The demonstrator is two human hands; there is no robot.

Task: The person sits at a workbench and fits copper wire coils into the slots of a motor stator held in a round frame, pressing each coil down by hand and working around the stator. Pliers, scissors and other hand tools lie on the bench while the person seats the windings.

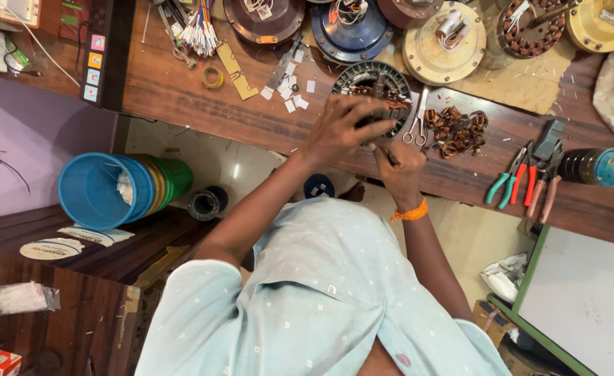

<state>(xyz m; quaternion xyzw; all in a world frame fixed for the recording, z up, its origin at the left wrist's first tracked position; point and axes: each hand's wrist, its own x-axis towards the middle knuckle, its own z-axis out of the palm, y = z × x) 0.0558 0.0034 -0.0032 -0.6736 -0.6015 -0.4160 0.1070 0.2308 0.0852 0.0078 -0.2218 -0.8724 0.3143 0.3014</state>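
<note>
Overhead view of a motor stator (374, 87) lying near the front edge of the wooden surface (181, 90), just left of a pair of scissors (416, 124). A heap of stripped copper coils (456, 130) beside it suggests that much of the winding is already out, though some wire still shows in the upper slots (the rest is hidden by the hand). The left hand (341, 129) is spread over the stator, fingers curled down on its rim to steady it. The right hand (399, 163), wrist bent inward, has its fingers closed around a thin dark tool (391, 156) aimed at the stator's near edge. Pliers and cutters (529, 177) lie well to the right.
</note>
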